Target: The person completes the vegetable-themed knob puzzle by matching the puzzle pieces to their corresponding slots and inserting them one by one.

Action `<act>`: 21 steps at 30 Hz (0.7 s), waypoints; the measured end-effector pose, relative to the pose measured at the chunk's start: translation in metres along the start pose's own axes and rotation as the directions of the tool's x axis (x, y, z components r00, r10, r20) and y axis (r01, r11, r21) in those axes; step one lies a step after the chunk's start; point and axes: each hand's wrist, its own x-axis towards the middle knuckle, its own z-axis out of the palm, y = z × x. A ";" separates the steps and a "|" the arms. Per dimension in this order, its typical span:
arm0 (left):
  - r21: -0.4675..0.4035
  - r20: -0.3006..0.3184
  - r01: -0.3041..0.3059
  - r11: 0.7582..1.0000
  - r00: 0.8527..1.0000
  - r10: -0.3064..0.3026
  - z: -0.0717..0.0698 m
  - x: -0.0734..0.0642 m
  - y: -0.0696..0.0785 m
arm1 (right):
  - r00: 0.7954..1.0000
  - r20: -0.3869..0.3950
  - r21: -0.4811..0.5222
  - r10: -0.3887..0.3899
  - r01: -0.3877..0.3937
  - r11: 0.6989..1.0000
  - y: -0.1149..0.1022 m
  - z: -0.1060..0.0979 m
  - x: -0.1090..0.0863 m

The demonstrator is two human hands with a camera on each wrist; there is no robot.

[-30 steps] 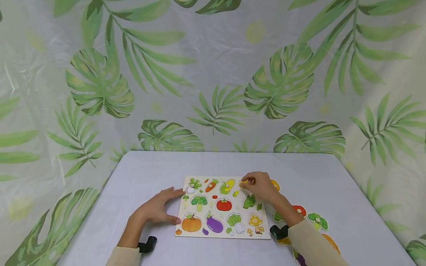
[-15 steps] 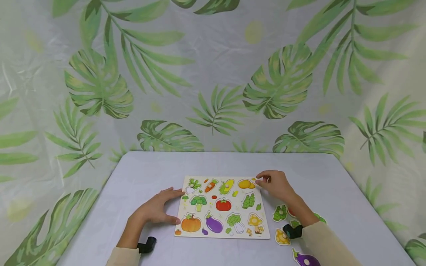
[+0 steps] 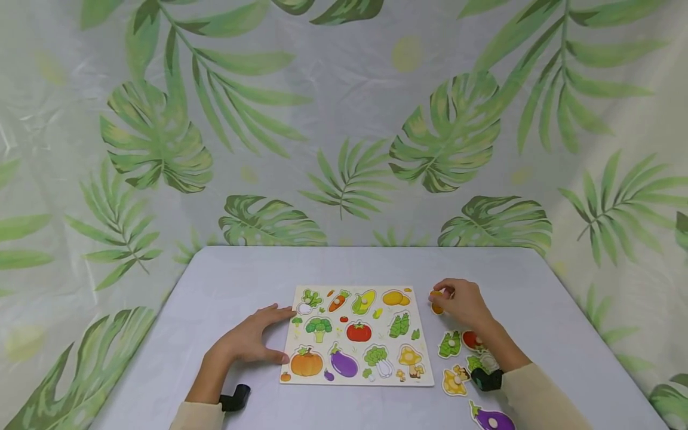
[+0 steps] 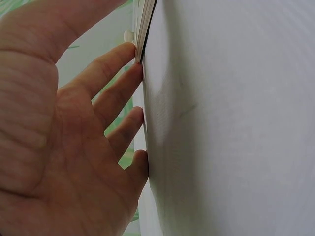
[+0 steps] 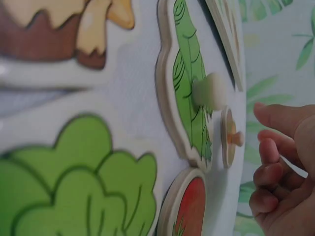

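Yellow-orange knobbed puzzle piece, probably a potato cutout by its colour, lies on the white table, just right of the vegetable puzzle board and apart from it. The right hand reaches over it holding nothing: the right wrist view shows the fingertips clear of the wooden knob, the uppermost digit extended and the lower fingers loosely curled. The left hand has its fingers straight and spread, touching the board's left edge. Judging by its looks, the piece is thin, stiff wood, so it should be light, hard to damage and able to bear a firm pinch without bending; its printed face may be slightly slippery. The knob is the natural place to take hold, between thumb and 1 fingertip, and it points up from the face, away from the table. Fingers cover part of the piece in the head view, but what shows seems longer toward the person than across, so its long axis probably runs near to far; which end leads cannot be told. On the board, the 2 printed potatoes lie with their long axis running left to right.
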 end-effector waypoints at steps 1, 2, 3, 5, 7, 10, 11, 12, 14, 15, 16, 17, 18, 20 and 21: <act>0.001 0.000 0.000 1.000 1.000 0.000 0.000 0.000 0.000 | 1.000 -0.002 -0.009 0.014 -0.014 1.000 0.001 -0.001 -0.001; 0.003 -0.001 -0.001 1.000 1.000 0.001 0.000 0.000 -0.001 | 1.000 -0.007 -0.018 0.028 -0.028 0.999 0.002 -0.002 -0.002; 0.004 -0.002 -0.003 1.000 1.000 0.003 0.000 0.000 -0.001 | 0.999 -0.010 -0.023 0.041 -0.041 0.999 0.003 -0.002 -0.002; 0.003 -0.001 -0.002 1.000 1.000 0.002 0.001 0.000 -0.001 | 0.998 -0.016 -0.033 0.059 -0.060 0.998 0.004 -0.004 -0.004; 0.002 -0.002 -0.004 1.000 1.000 0.004 0.001 0.001 -0.001 | 0.997 -0.023 -0.044 0.078 -0.079 0.996 0.006 -0.006 -0.005; -0.004 -0.003 -0.008 1.000 1.000 0.008 0.000 0.001 -0.001 | 0.996 -0.025 -0.049 0.081 -0.082 0.995 0.007 -0.007 -0.006; -0.005 -0.003 -0.010 1.000 1.000 0.010 0.000 0.001 -0.001 | 0.997 -0.025 -0.050 0.077 -0.078 0.996 0.008 -0.007 -0.007; -0.007 -0.004 -0.012 1.000 1.000 0.012 0.000 0.001 -0.001 | 0.997 -0.025 -0.050 0.075 -0.076 0.996 0.009 -0.007 -0.007; -0.010 -0.004 -0.017 1.000 1.000 0.017 0.000 0.001 -0.001 | 0.998 -0.023 -0.047 0.062 -0.063 0.997 0.010 -0.006 -0.008; -0.013 -0.004 -0.019 1.000 1.000 0.019 0.000 0.001 -0.001 | 0.998 -0.020 -0.047 0.055 -0.056 0.997 0.010 -0.006 -0.008; -0.016 -0.004 -0.020 1.000 1.000 0.020 0.001 0.001 -0.001 | 0.999 -0.018 -0.046 0.051 -0.052 0.998 0.011 -0.005 -0.008; -0.016 -0.003 -0.021 1.000 1.000 0.021 0.001 0.000 -0.001 | 0.999 -0.016 -0.044 0.050 -0.050 0.998 0.011 -0.005 -0.009; -0.017 -0.003 -0.021 1.000 1.000 0.021 0.001 0.000 -0.001 | 0.999 -0.015 -0.041 0.049 -0.050 0.998 0.012 -0.004 -0.009; -0.017 -0.002 -0.017 1.000 1.000 0.017 0.001 0.000 -0.001 | 0.999 -0.013 -0.037 0.043 -0.044 0.998 0.012 -0.003 -0.009; -0.017 -0.002 -0.014 1.000 1.000 0.014 0.000 0.000 -0.001 | 0.999 -0.016 -0.036 0.043 -0.044 0.998 0.013 -0.002 -0.009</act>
